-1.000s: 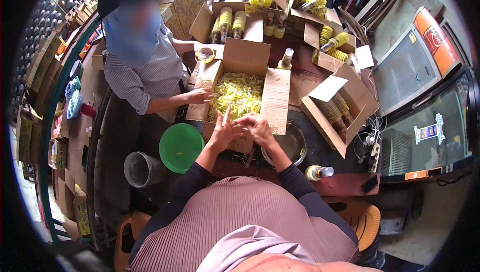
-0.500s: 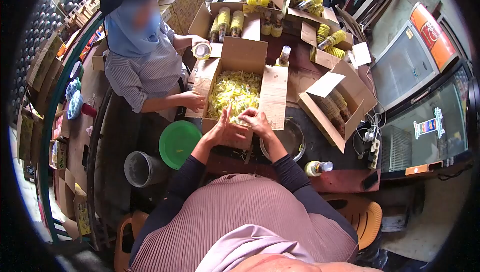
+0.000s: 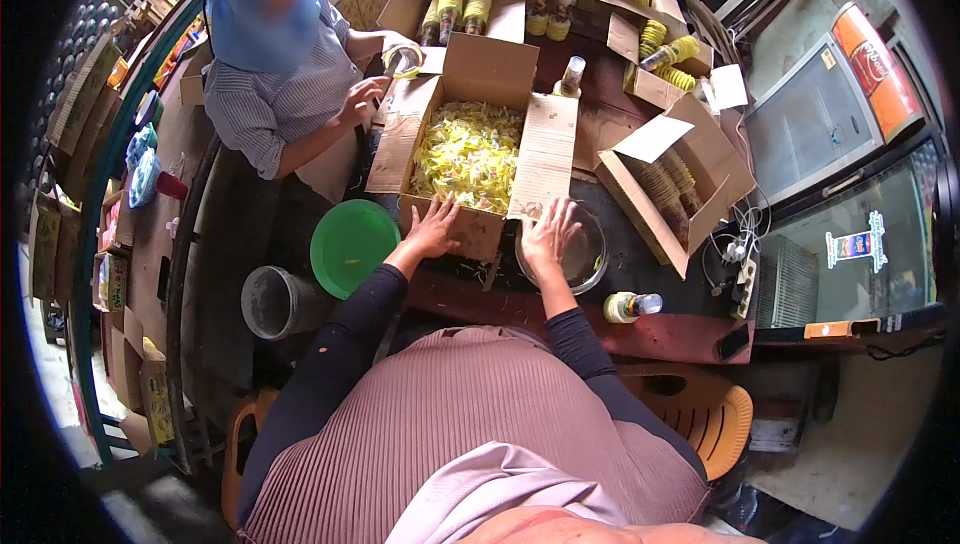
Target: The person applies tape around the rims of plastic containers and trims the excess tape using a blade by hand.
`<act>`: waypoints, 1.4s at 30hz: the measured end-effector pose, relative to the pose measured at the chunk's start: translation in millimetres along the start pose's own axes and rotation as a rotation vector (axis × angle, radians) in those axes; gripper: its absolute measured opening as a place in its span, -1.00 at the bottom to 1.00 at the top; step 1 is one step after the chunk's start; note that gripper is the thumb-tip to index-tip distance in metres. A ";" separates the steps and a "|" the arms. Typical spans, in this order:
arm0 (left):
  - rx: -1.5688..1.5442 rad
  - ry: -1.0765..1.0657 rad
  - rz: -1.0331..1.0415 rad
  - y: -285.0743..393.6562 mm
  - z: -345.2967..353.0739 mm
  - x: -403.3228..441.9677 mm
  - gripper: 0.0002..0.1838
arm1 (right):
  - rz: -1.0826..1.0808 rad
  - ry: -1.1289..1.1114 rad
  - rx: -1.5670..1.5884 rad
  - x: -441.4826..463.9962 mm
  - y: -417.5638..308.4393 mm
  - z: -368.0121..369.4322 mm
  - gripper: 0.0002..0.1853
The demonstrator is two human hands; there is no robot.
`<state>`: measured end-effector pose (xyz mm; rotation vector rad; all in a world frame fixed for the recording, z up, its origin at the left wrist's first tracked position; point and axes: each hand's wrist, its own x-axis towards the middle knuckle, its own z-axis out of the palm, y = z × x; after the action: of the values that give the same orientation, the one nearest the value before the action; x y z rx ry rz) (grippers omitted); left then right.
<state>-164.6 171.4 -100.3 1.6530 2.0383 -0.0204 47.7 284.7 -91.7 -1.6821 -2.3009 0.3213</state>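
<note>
An open cardboard box (image 3: 482, 234) full of small yellow pieces (image 3: 465, 154) stands on the dark table in front of me. My left hand (image 3: 432, 232) rests on the box's near edge at its left, fingers spread and holding nothing. Over the rim of a round metal bowl (image 3: 588, 262), beside the box's lower right flap (image 3: 546, 152), my right hand (image 3: 549, 236) lies with its fingers apart, also holding nothing. A bottle with a yellow label (image 3: 620, 308) lies right of the bowl.
Across the table at left, a co-worker (image 3: 290, 94) holds a clear round container (image 3: 403, 62). A green basin (image 3: 354, 249) and a grey bucket (image 3: 269, 302) are at my left. Boxes of yellow-topped bottles (image 3: 672, 194) stand at the right and back.
My hands were close together over the box's near edge; they have moved apart and opened. The co-worker's lower hand has lifted from beside the box towards the container.
</note>
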 end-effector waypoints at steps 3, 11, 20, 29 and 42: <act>0.025 -0.010 -0.021 3.6 -3.0 -2.0 0.04 | -0.010 -0.135 -0.043 -19.2 -4.9 15.8 -0.05; 0.053 -0.001 -0.050 4.5 -6.7 -4.6 -0.01 | -0.509 -0.249 0.724 -26.2 -52.8 8.1 -0.32; 0.009 -0.011 -0.071 4.5 -6.2 -3.8 -0.05 | -0.097 -0.189 0.802 -51.4 37.3 11.4 -0.71; 0.002 -0.025 -0.031 1.4 -7.5 -1.8 -0.06 | -0.080 -0.112 0.471 -64.1 80.2 36.2 -0.75; 0.035 -0.022 -0.049 2.7 -7.5 -2.9 -0.05 | 0.063 -0.074 0.344 -21.5 32.6 81.1 -0.87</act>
<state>-164.6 171.9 -91.9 1.6165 2.0730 -0.0916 55.0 272.6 -180.6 -1.5904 -2.0958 0.7568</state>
